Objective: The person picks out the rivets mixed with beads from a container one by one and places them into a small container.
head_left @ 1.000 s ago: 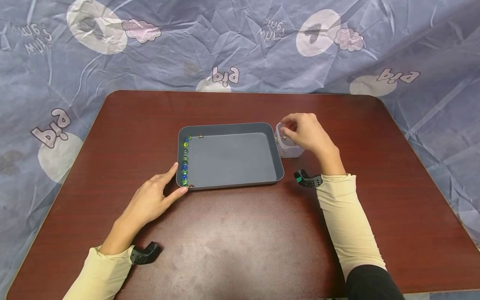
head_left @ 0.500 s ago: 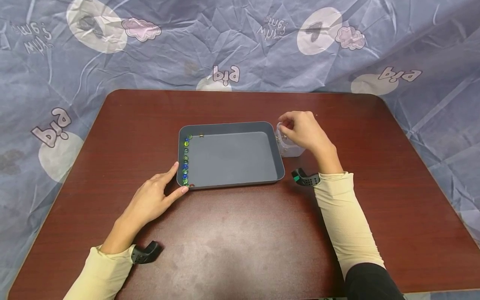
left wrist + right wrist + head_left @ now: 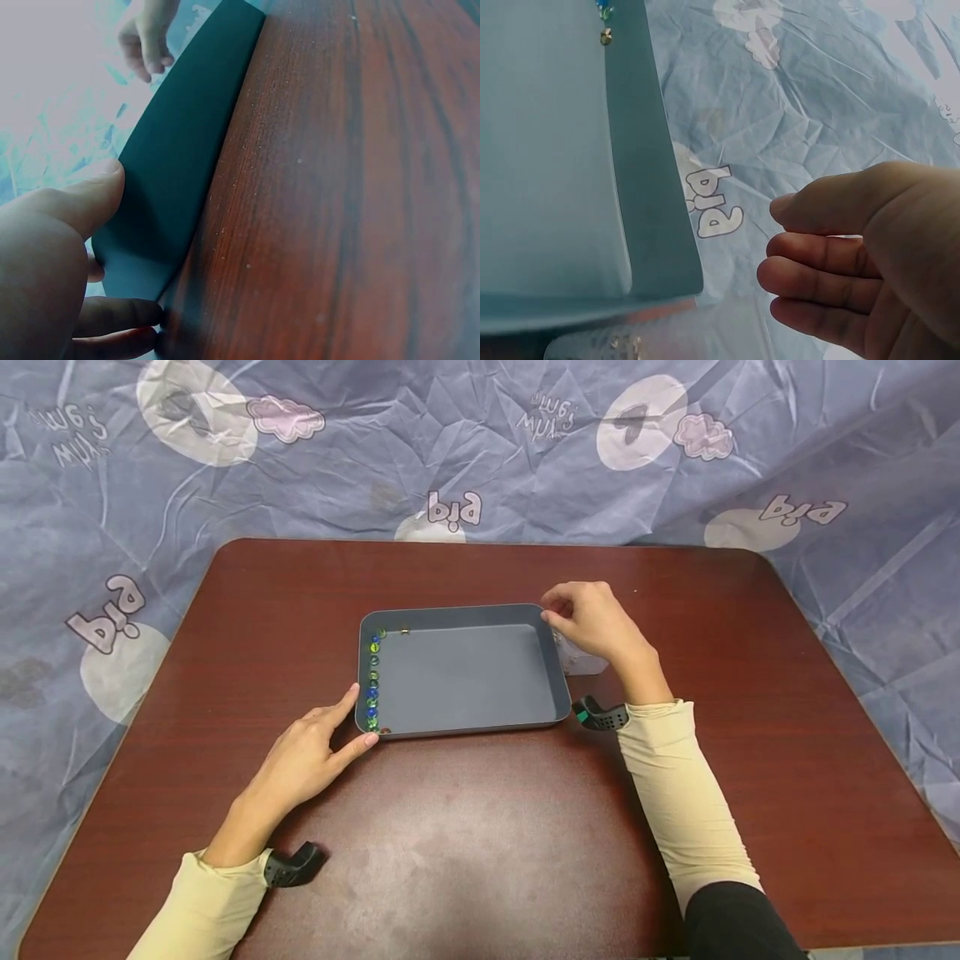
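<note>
A shallow grey baking tray [image 3: 465, 681] lies on the table. Along its left wall runs a row of blue, green and yellow glass marbles [image 3: 373, 692]. A small gold bead [image 3: 406, 630] sits by the far wall, and a reddish piece [image 3: 386, 731] by the near wall. My left hand [image 3: 300, 760] rests against the tray's near left corner, index finger and thumb extended. My right hand [image 3: 596, 620] is over the far right corner, thumb and fingers bent toward each other; whatever may be between the tips is hidden. Partly beneath it stands a clear plastic box [image 3: 585, 662].
Small gold pieces [image 3: 626, 346] show inside the clear box in the right wrist view. The box stands close against the tray's right side. Brown table [image 3: 465, 827] surrounds the tray, and a printed blue cloth [image 3: 360, 452] hangs behind.
My right hand has moved left, from above the clear box to the tray's far right corner. The left hand stays at the tray's near left corner.
</note>
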`<state>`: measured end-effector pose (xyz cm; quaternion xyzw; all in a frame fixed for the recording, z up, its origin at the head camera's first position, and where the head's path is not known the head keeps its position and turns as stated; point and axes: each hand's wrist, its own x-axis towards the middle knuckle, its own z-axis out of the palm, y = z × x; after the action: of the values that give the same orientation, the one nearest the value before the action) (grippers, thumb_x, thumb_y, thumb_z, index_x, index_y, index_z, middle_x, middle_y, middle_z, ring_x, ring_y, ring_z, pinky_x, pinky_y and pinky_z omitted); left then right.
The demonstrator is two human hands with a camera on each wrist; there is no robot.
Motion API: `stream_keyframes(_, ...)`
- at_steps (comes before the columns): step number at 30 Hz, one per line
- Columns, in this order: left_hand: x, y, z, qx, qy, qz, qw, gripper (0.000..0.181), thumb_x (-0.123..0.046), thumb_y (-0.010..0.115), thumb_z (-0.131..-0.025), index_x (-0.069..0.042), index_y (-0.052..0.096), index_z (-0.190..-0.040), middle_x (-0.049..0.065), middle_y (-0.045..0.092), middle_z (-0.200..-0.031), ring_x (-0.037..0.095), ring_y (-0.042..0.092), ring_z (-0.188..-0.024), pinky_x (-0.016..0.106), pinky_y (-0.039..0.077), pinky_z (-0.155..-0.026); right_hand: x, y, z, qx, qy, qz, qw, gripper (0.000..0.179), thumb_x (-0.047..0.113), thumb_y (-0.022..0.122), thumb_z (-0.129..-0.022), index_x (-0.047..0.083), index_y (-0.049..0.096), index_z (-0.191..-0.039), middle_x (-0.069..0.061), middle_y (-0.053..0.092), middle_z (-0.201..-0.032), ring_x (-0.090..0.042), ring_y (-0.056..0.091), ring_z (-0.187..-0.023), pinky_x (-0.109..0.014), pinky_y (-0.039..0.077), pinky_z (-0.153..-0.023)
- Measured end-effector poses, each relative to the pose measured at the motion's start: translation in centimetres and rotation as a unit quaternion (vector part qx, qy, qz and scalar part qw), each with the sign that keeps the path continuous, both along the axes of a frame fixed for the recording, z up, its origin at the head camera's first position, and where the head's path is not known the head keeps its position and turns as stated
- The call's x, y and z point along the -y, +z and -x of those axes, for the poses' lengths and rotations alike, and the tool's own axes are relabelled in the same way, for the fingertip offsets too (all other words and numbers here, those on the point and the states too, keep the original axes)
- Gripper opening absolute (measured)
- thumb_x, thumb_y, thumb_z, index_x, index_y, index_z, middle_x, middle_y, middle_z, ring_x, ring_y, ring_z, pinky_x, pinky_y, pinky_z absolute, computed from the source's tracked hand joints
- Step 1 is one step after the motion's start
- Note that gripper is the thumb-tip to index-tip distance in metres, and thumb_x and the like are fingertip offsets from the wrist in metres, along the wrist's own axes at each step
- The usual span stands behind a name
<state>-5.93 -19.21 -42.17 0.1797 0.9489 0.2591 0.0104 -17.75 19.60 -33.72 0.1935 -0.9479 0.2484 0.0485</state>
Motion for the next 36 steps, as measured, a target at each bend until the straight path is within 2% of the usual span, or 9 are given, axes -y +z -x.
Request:
stream_keyframes(21,0.0,-0.1,0.0,-0.004,0.000,-0.001,1.0000,0.077,-0.045,0.064,-0.095,-0.005,0.034,-0.154,0.027,0.052,-0.139,0.043,0.049,-0.127,0.058,0.041,-0.100,2.4,-0.2,0.7,0.011,0.027,0.013,0.9995,0.017,0.005,0.068,-0.091,-0.004,0.072,-0.105,-0.016,0.071,-0.090,-0.027,0.067,-0.083,-0.039,0.052,-0.075)
stream_keyframes(28,0.1,-0.1,0.0,-0.010,-0.001,-0.002,0.9999,0.076,-0.044,0.064,-0.095,-0.004,0.034,-0.153,0.027,0.053,-0.138,0.043,0.050,-0.127,0.058,0.042,-0.100,3.7,-0.3,1.2,0.001,0.038,0.010,0.9992,0.018,0.007,0.068,-0.091,-0.004,0.072,-0.105,-0.015,0.071,-0.089,-0.026,0.067,-0.082,-0.041,0.053,-0.075)
stream_keyframes(36,0.0,-0.1,-0.1,-0.007,-0.003,-0.001,1.0000,0.077,-0.045,0.063,-0.096,-0.005,0.033,-0.154,0.027,0.052,-0.139,0.042,0.049,-0.127,0.058,0.042,-0.100,5.0,-0.6,1.9,0.011,0.053,0.020,0.9984,0.018,0.007,0.068,-0.092,-0.004,0.071,-0.104,-0.014,0.071,-0.090,-0.026,0.067,-0.083,-0.039,0.053,-0.077)
